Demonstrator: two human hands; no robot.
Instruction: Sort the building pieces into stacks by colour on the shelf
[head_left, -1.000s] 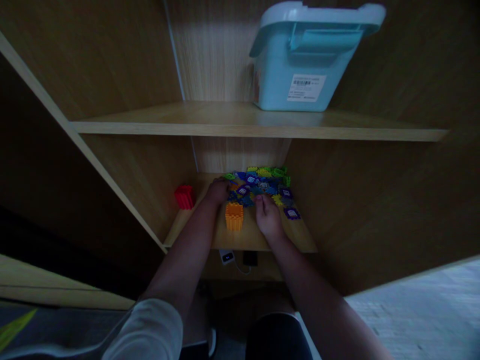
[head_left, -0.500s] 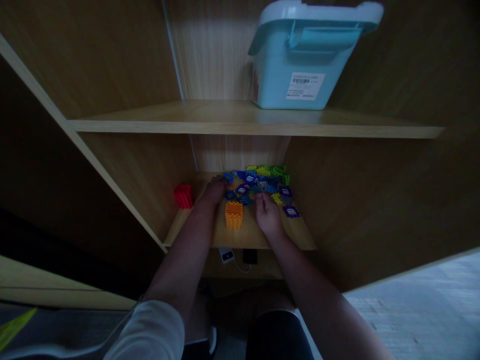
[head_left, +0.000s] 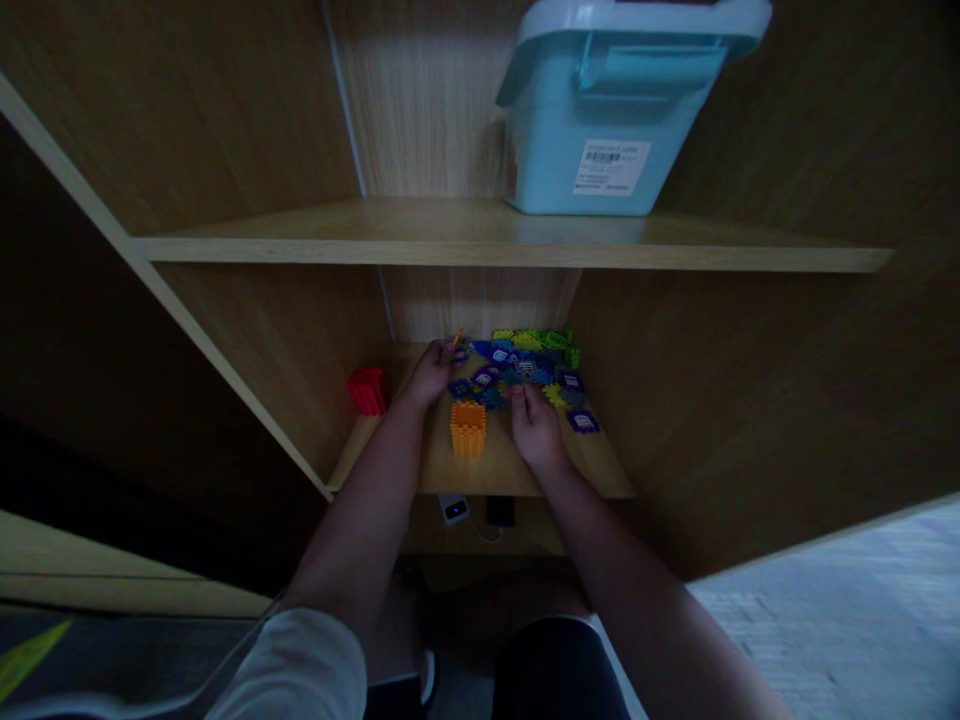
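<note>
My left hand (head_left: 432,372) pinches a small orange toy piece (head_left: 458,338) at the left end of a pile of flat, notched plastic pieces (head_left: 525,368). Blue, purple, yellow and green ones are in the pile. At its front edge my right hand (head_left: 534,420) is closed, thumb on top; whatever may be inside its fingers is hidden. Between my forearms an orange block of notched pieces (head_left: 469,430) stands on the lower shelf (head_left: 442,465). A red block of pieces (head_left: 367,390) sits by the left wall.
Above, a light blue lidded box (head_left: 615,120) stands on the upper shelf (head_left: 420,225), whose front edge spans over my hands. Side walls enclose the compartment. Below the lower shelf lie a small device with a lit display (head_left: 454,511), a cable and a black box (head_left: 500,511).
My left hand has risen slightly from the pile's left end, and an orange piece now shows in its fingers. My right hand stays nearly in place.
</note>
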